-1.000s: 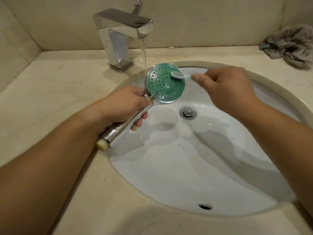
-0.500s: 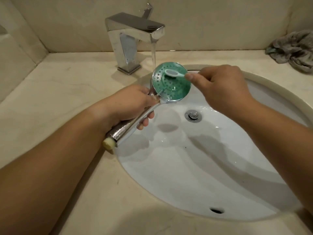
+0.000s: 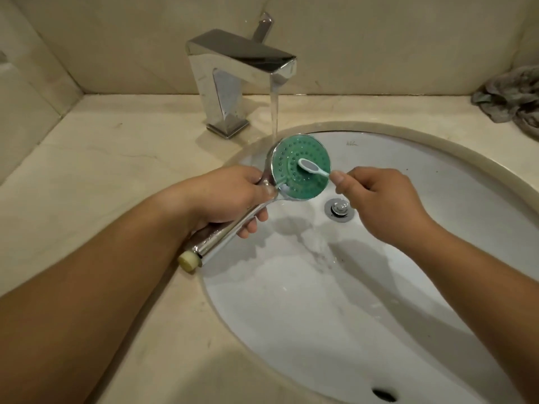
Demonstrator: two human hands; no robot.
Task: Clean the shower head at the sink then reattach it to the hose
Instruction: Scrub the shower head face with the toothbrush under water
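Shower head point(image 3: 294, 173): chrome w/ round green nozzle face, tilted up toward the camera, held over the sink point(image 3: 408, 176) basin under the tap stream; chrome handle runs down-left through the left hand point(image 3: 230, 196), cream threaded end sticking out below the wrist. Toothbrush point(image 3: 313, 167), pale blue-white, pinched in right hand point(image 3: 379, 205), bristles on the green face centre

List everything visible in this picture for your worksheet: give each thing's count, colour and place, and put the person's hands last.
shower head: one, chrome with green face, held over the sink
toothbrush: one, pale blue-white, head on the green face
faucet: one, chrome, behind the sink, water running
sink: one, white, set in the beige counter
drain: one, chrome, sink bottom
cloth: one, grey, far right corner
left hand: grips the handle
right hand: pinches the toothbrush
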